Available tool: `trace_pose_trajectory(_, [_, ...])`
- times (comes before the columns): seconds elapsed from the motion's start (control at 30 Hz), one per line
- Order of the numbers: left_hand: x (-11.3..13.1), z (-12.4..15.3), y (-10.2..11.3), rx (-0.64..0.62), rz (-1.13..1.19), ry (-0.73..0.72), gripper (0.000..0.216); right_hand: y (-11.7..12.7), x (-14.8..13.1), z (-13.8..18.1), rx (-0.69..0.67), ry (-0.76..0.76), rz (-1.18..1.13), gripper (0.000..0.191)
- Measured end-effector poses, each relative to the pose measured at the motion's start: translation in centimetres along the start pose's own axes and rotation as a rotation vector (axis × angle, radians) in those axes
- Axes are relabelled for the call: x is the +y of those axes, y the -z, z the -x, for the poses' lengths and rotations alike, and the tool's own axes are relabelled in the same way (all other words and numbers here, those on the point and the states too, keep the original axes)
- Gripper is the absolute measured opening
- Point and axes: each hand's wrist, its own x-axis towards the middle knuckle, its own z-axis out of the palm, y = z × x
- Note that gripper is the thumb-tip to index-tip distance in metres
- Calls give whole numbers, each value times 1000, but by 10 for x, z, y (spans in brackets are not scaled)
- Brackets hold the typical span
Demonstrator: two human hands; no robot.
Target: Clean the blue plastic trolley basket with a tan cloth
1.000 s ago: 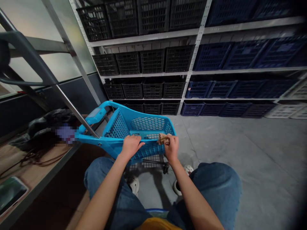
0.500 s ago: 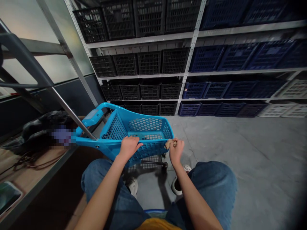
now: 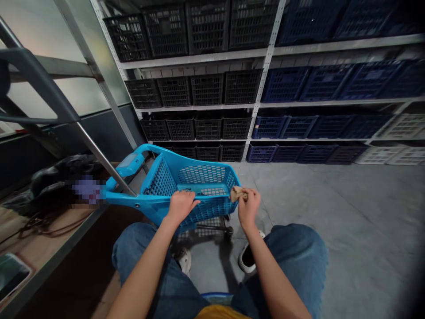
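A blue plastic shopping cart [image 3: 202,210] with perforated walls stands in front of my knees. My left hand [image 3: 181,206] grips its near rim, fingers over the edge and thumb along the outside. A crumpled tan cloth [image 3: 237,193] is pinched in my right hand [image 3: 249,209], at the cart's front right corner. Part of the cloth lies at the rim; the rest is hidden in my fingers. Through the lattice of the cart, the basket floor shows.
Metal shelves [image 3: 199,60] hold rows of black crates [image 3: 207,88], dark blue crates [image 3: 285,83] and white crates [image 3: 380,152]. To the left are a wooden bench [image 3: 63,226] with a phone [image 3: 13,274], black plastic [image 3: 56,175] and a slanting metal pole [image 3: 99,157].
My right hand, with the cloth, has shifted slightly right at the cart's front corner, and more of the cloth shows. My left hand keeps its grip on the rim.
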Motion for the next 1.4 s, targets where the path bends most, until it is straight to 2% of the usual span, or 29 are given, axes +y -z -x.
trace_pose_trajectory(0.03, [0, -1, 0, 0, 0, -7, 39, 3, 3, -8, -36, 23, 14, 26])
trace_pose_trajectory(0.1, [1, -4, 1, -8, 6, -20, 38, -1, 0, -16, -204, 126, 9, 26])
trace_pose_trajectory(0.2, [3, -12, 1, -6, 9, -32, 37, -24, -24, -9, -365, 263, -21, 25])
trace_pose_trajectory(0.3, [8, -21, -3, 17, 0, -34, 31, -45, -47, 0, -400, 326, -41, 25])
trace_pose_trajectory(0.37, [14, -28, -6, 15, 2, -18, 29, -49, -52, 0, -416, 357, -42, 26])
trace_pose_trajectory(0.5, [30, -40, -9, 32, 23, -34, 28, -38, -39, -15, -468, 422, -8, 24])
trace_pose_trajectory(0.6, [37, -42, -1, 61, 40, -139, 28, -31, -25, -31, -496, 443, 35, 21])
trace_pose_trajectory(0.67, [31, -38, 9, 72, 15, -190, 29, -31, -18, -40, -502, 443, 61, 20])
trace_pose_trajectory(0.73, [18, -28, 21, 87, -51, -145, 27, -34, -14, -46, -514, 448, 76, 19])
trace_pose_trajectory(0.83, [-10, -9, 36, 44, -139, -60, 23, -39, -13, -49, -508, 441, 99, 18])
trace_pose_trajectory(0.93, [-35, 3, 43, 56, -200, 13, 23, -41, -15, -48, -482, 420, 127, 19])
trace_pose_trajectory(1.0, [-45, 7, 44, 58, -227, -6, 20, -40, -17, -48, -491, 436, 141, 23])
trace_pose_trajectory(1.1, [-52, 8, 42, 75, -265, -75, 20, -36, -19, -49, -531, 493, 175, 30])
trace_pose_trajectory(1.23, [-57, 5, 38, 117, -272, -161, 25, -37, -15, -54, -573, 548, 263, 29])
trace_pose_trajectory(1.33, [-58, -1, 35, 139, -285, -175, 26, -46, -15, -58, -540, 537, 329, 27])
trace_pose_trajectory(1.4, [-57, -7, 32, 148, -292, -177, 26, -58, -26, -57, -533, 541, 336, 27])
